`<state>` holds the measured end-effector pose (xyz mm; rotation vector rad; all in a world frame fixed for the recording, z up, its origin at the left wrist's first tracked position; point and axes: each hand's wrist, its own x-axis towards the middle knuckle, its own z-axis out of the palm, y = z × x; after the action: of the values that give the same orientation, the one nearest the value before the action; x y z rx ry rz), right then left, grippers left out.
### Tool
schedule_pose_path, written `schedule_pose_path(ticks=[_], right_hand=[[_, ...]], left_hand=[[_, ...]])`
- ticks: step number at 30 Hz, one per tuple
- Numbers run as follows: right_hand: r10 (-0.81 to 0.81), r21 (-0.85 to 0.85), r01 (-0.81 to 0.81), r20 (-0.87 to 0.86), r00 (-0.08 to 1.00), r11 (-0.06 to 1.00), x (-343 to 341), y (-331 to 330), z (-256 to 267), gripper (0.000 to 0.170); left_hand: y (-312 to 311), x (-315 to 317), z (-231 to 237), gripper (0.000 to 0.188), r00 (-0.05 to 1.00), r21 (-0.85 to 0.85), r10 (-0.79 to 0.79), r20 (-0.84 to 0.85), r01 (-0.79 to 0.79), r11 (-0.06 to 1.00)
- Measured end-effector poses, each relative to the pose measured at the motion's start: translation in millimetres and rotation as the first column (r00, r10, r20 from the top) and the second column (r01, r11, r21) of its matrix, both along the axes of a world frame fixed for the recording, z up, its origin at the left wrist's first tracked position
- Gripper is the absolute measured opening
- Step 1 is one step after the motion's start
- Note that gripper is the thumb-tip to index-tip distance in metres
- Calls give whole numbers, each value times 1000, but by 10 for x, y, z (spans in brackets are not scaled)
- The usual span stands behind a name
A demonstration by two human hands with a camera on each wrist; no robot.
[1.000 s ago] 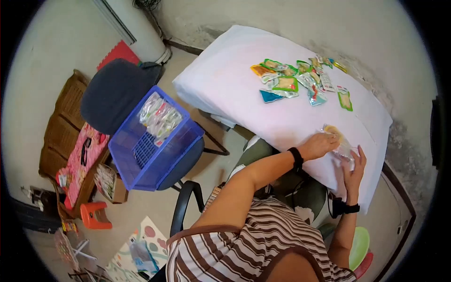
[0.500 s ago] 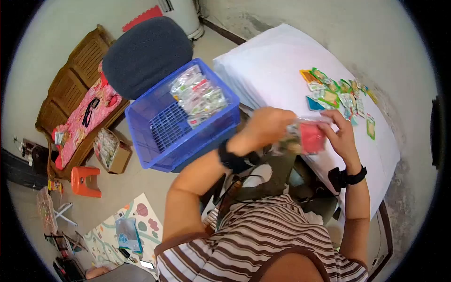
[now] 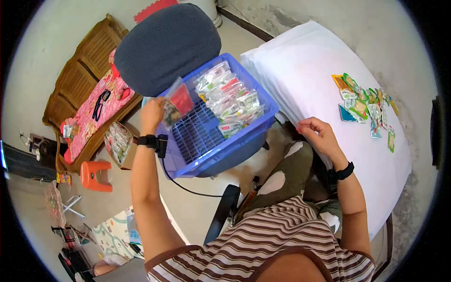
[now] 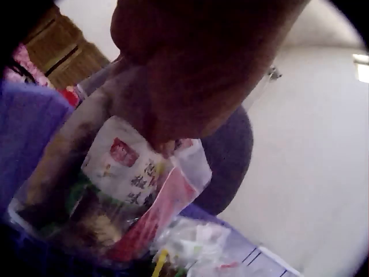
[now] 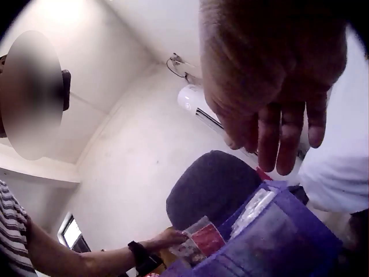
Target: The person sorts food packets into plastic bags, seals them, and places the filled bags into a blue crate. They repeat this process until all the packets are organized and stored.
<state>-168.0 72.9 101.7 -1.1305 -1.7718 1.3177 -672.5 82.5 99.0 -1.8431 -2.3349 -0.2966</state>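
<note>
My left hand [image 3: 152,113] pinches a clear plastic bag of snack packets [image 3: 180,99] by its edge. The bag, with a red packet and a darker one showing inside, is held over the left part of a blue plastic basket [image 3: 190,169]. Up close in the left wrist view, white labels with dark printed characters show through the bag [image 4: 121,161]. Several similar filled clear bags [image 3: 230,96] lie along the basket's right side. My right hand [image 3: 319,135] hovers by the near edge of the white-covered table [image 3: 291,75], fingers loosely bent and holding nothing.
Loose snack packets [image 3: 359,105] lie spread at the far right of the table. The basket stands on a dark office chair [image 3: 167,47]. An orange stool [image 3: 96,176], a cardboard box of packets [image 3: 117,141] and a wooden bench [image 3: 80,84] are to the left. A cable [image 3: 188,190] trails from my left wrist.
Both hands were together at the table, then lifted the bag. My left hand has carried it left over the basket; my right hand has let go. The view has turned left.
</note>
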Motion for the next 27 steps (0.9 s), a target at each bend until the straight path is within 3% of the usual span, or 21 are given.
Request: schedule_pose_path(ticks=[5,8,9,15,19,22,24,27], right_hand=[[-47,-116,40,-66,997,992,119,-29,-281,22],[-75,-148,64,-67,995,987,195,-74,-340,21],[-105,-172,89,-84,991,981,208,-95,-348,19],[-153,-218,122,-132,979,968,301,-130,-615,18],[-116,-239,90,-97,989,967,292,-119,-816,18],[-127,-231,109,-61,990,967,322,-118,-809,18],[-158,-226,138,-71,985,964,412,-160,-804,18],[-226,-210,206,-76,971,956,678,-263,-802,18]], left_hand=[[401,-209,-715,23,988,-127,-16,155,36,991],[539,-294,-938,23,964,-45,45,262,-34,998],[556,-304,-944,23,960,55,-2,280,-14,998],[497,-164,-1083,22,963,180,45,266,-96,979],[531,-136,-1052,21,922,172,42,385,-116,978],[543,-118,-1087,20,926,182,26,376,-101,978],[540,-47,-1031,18,1000,218,-15,7,13,976],[481,82,-972,16,997,328,67,-42,-50,944]])
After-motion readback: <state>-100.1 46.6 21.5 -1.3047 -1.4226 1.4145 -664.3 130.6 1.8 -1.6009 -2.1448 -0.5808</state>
